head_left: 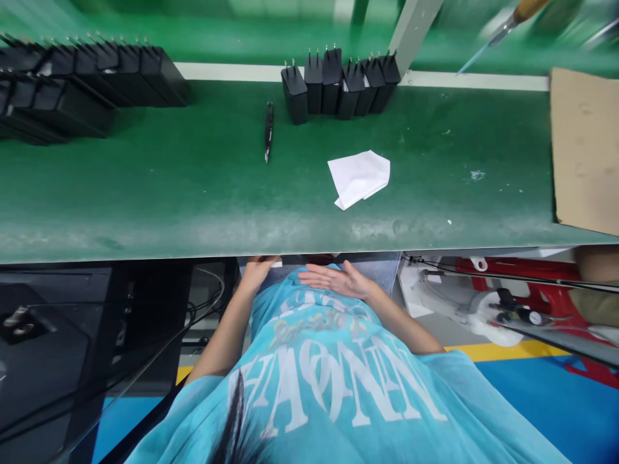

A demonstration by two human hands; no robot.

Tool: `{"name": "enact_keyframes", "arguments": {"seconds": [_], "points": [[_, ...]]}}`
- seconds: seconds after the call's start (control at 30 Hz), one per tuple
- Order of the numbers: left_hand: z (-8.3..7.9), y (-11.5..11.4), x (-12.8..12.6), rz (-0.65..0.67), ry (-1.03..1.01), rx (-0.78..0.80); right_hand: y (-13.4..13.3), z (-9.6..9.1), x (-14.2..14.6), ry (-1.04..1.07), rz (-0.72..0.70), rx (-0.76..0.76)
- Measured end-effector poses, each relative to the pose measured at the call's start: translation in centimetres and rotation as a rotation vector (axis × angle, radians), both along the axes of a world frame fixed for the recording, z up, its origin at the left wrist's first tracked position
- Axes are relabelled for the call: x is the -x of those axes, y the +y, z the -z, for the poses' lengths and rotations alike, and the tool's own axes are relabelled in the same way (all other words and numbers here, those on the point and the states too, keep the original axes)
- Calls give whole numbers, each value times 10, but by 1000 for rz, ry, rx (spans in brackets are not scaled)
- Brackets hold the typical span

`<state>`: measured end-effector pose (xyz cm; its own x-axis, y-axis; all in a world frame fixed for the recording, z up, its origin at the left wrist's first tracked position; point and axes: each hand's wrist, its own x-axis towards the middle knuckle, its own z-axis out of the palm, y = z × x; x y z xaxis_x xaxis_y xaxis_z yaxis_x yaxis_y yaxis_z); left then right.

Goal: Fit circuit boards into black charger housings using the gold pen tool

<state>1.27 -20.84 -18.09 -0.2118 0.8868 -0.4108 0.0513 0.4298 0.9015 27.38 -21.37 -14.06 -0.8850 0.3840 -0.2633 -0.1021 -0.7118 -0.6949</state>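
Note:
My right hand lies in my lap against my blue shirt, palm partly turned up, with its fingers stretched out and nothing in them. Beside it, my left hand rests below the front edge of the green table. The table edge hides most of its fingers, and a small white piece shows next to them. On the table, a crumpled white paper or cloth lies in front of my hands. Farther back and to its left are black tweezers, touched by neither hand.
Black power adapters with pins upward stand in a group at the table's back. More black adapters fill the back left. A cardboard sheet lies at the right. A tool with an orange handle hangs at the upper right.

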Motion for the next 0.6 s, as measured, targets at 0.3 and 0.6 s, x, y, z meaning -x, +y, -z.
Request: {"name": "enact_keyframes", "arguments": {"seconds": [0.3,0.6], "points": [[4,2,-7,50,18,-25,3,-7,2,200,39,-10],[-1,1,-12,137,-7,-23,4,1,14,-243,321,-134]]}}
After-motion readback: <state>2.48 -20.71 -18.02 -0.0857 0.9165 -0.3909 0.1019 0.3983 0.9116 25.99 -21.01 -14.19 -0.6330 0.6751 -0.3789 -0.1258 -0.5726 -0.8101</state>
